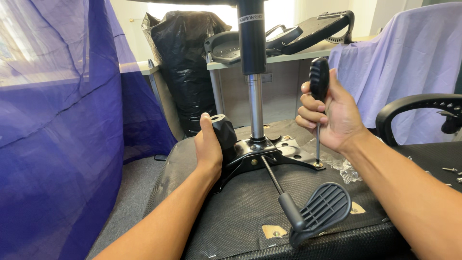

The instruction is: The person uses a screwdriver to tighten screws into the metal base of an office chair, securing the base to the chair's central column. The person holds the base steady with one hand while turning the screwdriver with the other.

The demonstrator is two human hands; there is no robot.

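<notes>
Furthest left hangs a blue cloth [57, 120], well apart from the left hand [209, 149]. That hand is closed over a black faceted knob [223, 131] on the left end of the black metal mounting plate [262, 151], thumb up along the knob's near side and palm wrapped around it. The plate lies flat on the upturned underside of a chair seat [240, 202], which is covered in black mesh fabric.

Just to the right of the left hand, the gas-lift column [253, 72] rises straight up out of the plate's centre, a bright steel shaft below and a thick black cylinder above. It stands between the two hands. From the plate's middle a thin rod runs down and toward the viewer, ending in a ribbed black paddle lever [320, 212] that sits below and between both wrists.

Right of the column, the right hand [332, 118] is wrapped tightly around the black handle of a screwdriver [318, 96]. The tool's long axis is upright: the handle sticks up above the fist, the slim shaft drops straight down beneath it, and the tip rests on a brass-coloured screw [318, 165] at the plate's right arm. The screw therefore lies directly below the right hand, which is much the nearer of the two to it; the left hand is on the far side of the column.

Beside that screw, a crumpled clear plastic bag [344, 168] lies on the seat. Further right stands a black armrest [418, 108], and a few loose screws [451, 170] lie on the dark surface at the edge.
</notes>
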